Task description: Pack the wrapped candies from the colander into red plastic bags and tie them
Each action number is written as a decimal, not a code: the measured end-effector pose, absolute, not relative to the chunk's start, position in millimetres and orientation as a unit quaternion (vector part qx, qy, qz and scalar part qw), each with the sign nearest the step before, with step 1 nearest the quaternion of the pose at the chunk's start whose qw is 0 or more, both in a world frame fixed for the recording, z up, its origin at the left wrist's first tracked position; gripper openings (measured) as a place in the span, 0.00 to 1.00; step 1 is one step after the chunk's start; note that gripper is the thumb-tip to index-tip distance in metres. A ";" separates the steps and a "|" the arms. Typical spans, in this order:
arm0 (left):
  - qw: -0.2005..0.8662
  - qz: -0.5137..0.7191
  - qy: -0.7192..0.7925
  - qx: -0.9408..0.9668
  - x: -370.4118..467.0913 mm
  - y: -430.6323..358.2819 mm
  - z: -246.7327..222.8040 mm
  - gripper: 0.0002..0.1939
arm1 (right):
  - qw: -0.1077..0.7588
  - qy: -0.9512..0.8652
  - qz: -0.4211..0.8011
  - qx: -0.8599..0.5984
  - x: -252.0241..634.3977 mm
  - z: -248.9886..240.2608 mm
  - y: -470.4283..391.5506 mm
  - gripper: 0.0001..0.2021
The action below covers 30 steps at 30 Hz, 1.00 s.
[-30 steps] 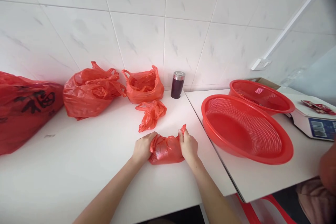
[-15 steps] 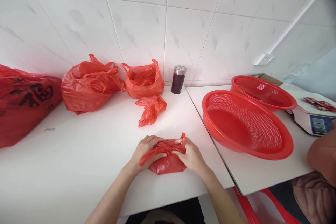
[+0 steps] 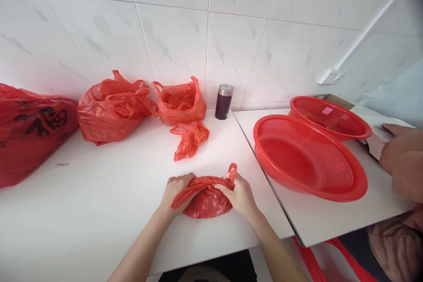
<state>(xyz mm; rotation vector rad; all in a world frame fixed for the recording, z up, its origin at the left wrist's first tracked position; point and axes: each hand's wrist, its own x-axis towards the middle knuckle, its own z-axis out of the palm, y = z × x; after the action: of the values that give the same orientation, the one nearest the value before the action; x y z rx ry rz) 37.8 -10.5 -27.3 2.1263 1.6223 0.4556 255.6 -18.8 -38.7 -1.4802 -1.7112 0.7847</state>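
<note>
A small red plastic bag (image 3: 209, 203) rests on the white table near its front edge, its top twisted into a band that runs between my two hands. My left hand (image 3: 177, 191) is closed on the left end of this band, and one handle loop sticks out past it. At the other end my right hand (image 3: 240, 194) grips the plastic, thumb pressed on the band, with the second loop standing up above the fingers. What the bag contains cannot be made out. Just behind it lies a crumpled red plastic bag (image 3: 191, 140).
Along the tiled wall stand a large red bag with black writing (image 3: 36, 136), a full red bag (image 3: 105, 114), an opened red bag (image 3: 183, 110) and a dark tumbler (image 3: 224, 102). Two red baskets, one nearer (image 3: 307, 158), one farther (image 3: 330, 116), sit right. A co-worker's hand (image 3: 401, 154) reaches over a scale.
My hands have drawn slightly apart, and the bag's top is now pulled into a tighter, straighter band. At the right, the co-worker's hand has moved in over the scale, covering its display.
</note>
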 end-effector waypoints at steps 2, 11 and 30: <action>0.221 0.180 0.580 0.763 35.8 -13.9 -21.6 0.17 | 0.390 -0.661 0.346 -0.540 255.7 -27.8 -18.8 0.13; 0.455 0.418 0.458 0.639 39.6 -21.6 -6.2 0.22 | 0.586 -0.305 0.669 -0.341 236.7 12.2 -2.1 0.17; 0.185 0.243 0.548 0.779 52.5 -18.9 58.4 0.14 | 0.573 -0.297 0.703 -0.300 238.1 32.9 4.3 0.16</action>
<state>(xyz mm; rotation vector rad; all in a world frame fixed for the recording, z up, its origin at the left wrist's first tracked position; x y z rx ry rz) 52.5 -18.9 58.4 2.1949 1.5454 0.6848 238.1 4.3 32.9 -0.7026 -0.6959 1.6475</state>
